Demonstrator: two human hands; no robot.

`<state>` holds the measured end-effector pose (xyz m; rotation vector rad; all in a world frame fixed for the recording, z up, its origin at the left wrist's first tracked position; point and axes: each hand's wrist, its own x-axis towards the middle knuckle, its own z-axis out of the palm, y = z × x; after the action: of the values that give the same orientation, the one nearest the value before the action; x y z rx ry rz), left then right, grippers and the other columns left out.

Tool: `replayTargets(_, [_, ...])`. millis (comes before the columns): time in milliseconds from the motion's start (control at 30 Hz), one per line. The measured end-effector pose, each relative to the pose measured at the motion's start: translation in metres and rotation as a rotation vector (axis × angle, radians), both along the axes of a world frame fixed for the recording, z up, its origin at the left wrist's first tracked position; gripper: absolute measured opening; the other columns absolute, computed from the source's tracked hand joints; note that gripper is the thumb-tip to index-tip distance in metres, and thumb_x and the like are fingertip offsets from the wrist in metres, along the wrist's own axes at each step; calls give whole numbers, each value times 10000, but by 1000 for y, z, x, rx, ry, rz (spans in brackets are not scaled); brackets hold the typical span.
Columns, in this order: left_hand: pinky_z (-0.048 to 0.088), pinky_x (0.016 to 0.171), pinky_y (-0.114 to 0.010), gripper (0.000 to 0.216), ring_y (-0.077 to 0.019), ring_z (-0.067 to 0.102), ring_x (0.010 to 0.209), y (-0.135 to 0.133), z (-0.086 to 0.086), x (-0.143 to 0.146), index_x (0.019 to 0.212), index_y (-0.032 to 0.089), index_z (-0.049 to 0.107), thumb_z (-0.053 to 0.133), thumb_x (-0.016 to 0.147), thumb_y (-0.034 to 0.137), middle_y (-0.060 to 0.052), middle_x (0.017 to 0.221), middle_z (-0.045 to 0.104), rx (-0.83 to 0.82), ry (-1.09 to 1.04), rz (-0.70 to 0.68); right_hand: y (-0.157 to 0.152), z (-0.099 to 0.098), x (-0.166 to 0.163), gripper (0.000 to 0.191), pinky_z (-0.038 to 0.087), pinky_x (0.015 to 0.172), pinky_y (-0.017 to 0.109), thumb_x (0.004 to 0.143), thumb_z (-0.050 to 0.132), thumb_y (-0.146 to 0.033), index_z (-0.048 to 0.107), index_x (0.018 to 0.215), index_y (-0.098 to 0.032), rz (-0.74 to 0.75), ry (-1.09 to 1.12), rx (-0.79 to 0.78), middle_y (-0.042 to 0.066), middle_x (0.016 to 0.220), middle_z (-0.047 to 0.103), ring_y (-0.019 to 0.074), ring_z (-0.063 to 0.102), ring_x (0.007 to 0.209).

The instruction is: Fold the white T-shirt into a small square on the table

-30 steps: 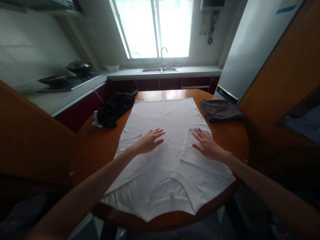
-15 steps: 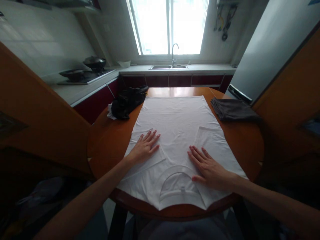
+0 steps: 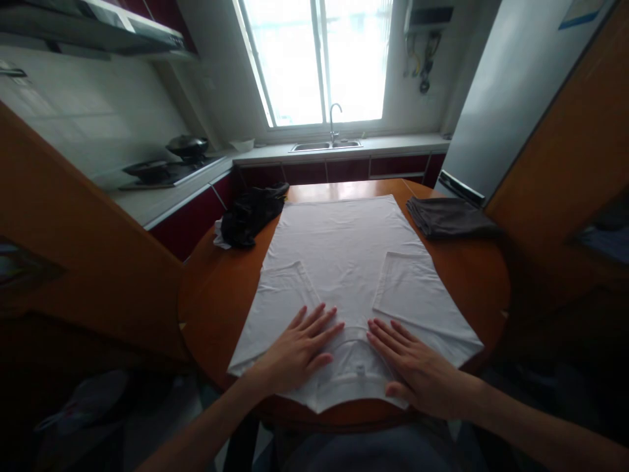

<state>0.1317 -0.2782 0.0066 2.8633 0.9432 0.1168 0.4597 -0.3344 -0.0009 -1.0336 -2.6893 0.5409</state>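
A white T-shirt (image 3: 339,242) lies spread on the round wooden table (image 3: 211,301), its neckline at the near edge and its hem at the far side. Both short sleeves are turned inward over the body of the shirt. My left hand (image 3: 299,344) lies flat on the fabric just left of the collar, fingers spread. To the right of the collar, my right hand (image 3: 415,364) rests palm down with fingers stretched out. Neither hand grips the cloth.
A dark crumpled garment (image 3: 250,213) lies at the table's left, and a folded grey cloth (image 3: 447,217) at its right. Beyond are a counter with a sink (image 3: 327,145), a stove with pans (image 3: 187,145), and a tall fridge (image 3: 511,98) on the right.
Both hands have slid toward me over the shirt, the left one also to the right, ending either side of the collar. The view has tilted up slightly.
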Motion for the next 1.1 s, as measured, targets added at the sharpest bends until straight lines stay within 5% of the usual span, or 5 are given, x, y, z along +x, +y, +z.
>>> replayTargets(500, [221,1252,-511,705,-286,196,1550,-64,-2,-8,1633,285,168,452,1031,518,-66,1681,200,49,6,54,-28,-8,6,974,175,1259,528,900,692,-493,126,1641,-211,0,-31,91,147,1687,82,311,98,1558])
replayTargets(733, [261,1244,-505,665,-276,233,1539,-75,-1,-17,1624,294,215,481,1035,450,-67,1665,253,49,-40,23,-31,-12,17,886,221,1253,517,927,674,-377,169,1639,-224,20,8,113,130,1683,145,298,162,1550])
replayTargets(900, [298,1234,-518,567,-273,273,1528,-76,-1,-23,1564,320,383,529,1024,406,-58,1641,332,30,-84,18,-32,-10,21,781,215,1255,520,939,657,-339,275,1615,-259,18,-11,95,96,1679,189,288,183,1547])
replayTargets(1100, [444,1168,-455,373,-242,481,1415,-70,6,-30,1374,281,621,586,1005,326,-58,1446,605,32,-192,-64,-30,-9,23,708,229,1251,513,955,625,-329,329,1596,-278,24,25,76,88,1670,236,279,218,1539])
